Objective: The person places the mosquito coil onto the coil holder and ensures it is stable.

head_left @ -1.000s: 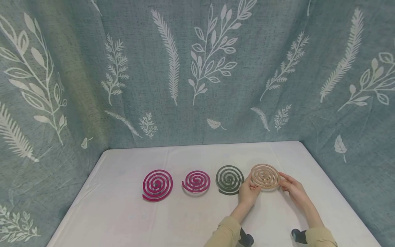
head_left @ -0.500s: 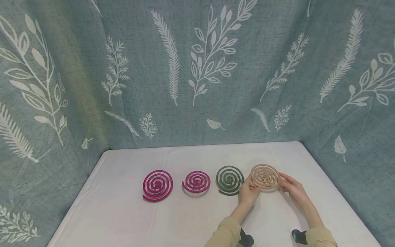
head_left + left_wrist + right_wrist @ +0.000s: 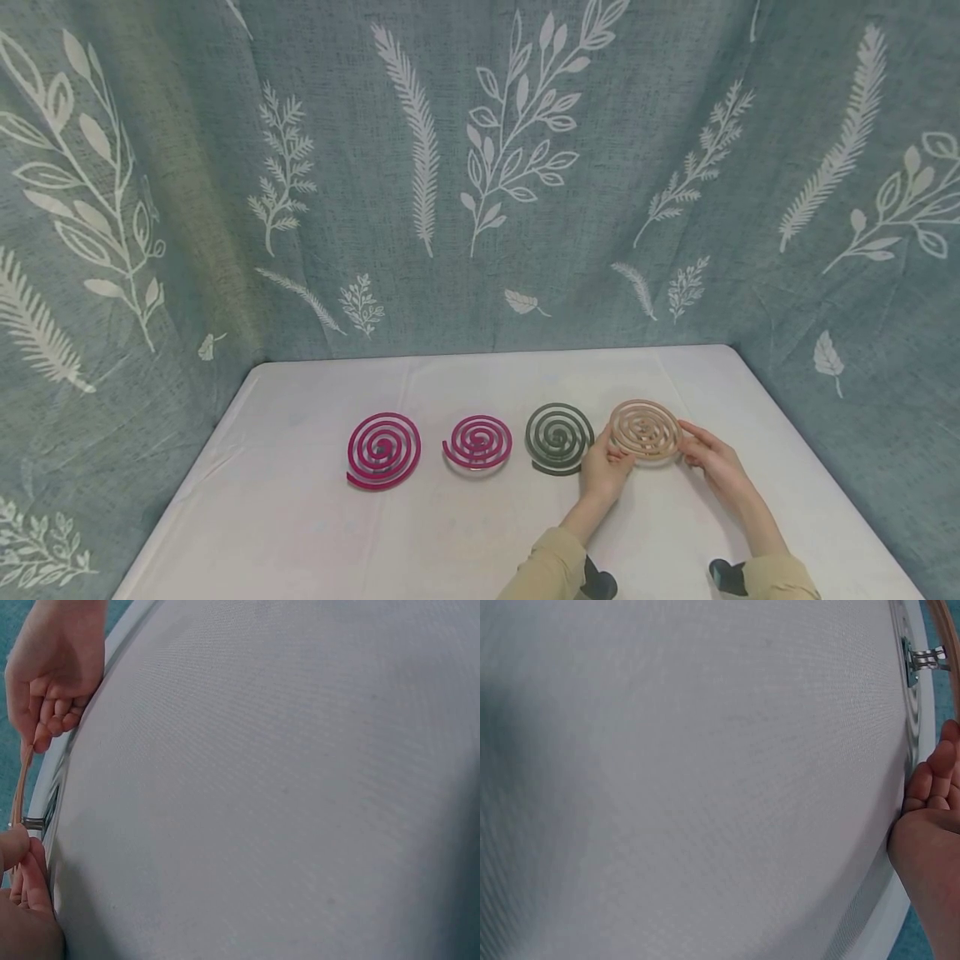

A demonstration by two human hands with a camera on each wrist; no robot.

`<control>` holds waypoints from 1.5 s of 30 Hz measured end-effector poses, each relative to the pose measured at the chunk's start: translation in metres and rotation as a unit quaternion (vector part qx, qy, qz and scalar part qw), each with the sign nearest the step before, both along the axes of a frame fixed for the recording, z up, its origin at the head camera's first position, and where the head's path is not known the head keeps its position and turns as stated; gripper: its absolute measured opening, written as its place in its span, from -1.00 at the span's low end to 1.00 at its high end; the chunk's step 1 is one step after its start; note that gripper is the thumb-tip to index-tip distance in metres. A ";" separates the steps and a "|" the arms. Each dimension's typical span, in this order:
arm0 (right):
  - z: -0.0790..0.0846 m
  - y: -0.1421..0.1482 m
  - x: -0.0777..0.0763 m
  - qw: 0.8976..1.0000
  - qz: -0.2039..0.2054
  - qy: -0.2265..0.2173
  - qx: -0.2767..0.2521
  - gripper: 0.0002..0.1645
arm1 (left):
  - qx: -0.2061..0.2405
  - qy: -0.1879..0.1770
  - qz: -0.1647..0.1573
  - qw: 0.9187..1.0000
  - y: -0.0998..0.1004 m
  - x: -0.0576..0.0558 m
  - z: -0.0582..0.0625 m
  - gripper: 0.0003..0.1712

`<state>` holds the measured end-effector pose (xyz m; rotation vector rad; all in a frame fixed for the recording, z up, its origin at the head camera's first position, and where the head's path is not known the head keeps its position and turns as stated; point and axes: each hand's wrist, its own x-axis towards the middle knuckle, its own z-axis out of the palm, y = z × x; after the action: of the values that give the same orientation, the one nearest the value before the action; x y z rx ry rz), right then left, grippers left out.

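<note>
Both hands hold a tan mosquito coil (image 3: 645, 429) at the right of the row in the head view. My left hand (image 3: 604, 473) pinches its near left edge, overlapping the side of a dark green coil (image 3: 558, 439). On the opposite side, my right hand (image 3: 716, 467) pinches the coil's right edge between thumb and fingers. Seen edge-on in the left wrist view, the tan coil sits above a small metal stand (image 3: 34, 823). That metal stand (image 3: 924, 658) also shows under the coil's rim in the right wrist view.
Two magenta coils, one at far left (image 3: 383, 450) and one nearer the middle (image 3: 477, 442), lie in line with the green one. The white-covered table (image 3: 300, 533) meets a blue-grey leaf-patterned curtain (image 3: 450, 292) behind and at both sides.
</note>
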<state>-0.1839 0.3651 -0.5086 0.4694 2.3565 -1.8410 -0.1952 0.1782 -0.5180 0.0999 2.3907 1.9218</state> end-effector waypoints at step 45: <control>-0.005 0.002 -0.002 1.000 0.003 0.004 0.002 -0.25 | 0.006 0.009 0.007 1.000 0.000 0.000 -0.002 -0.29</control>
<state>-0.1864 0.3668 -0.5132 0.4562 2.3646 -1.8409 -0.1951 0.1784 -0.5204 0.1020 2.3974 1.9504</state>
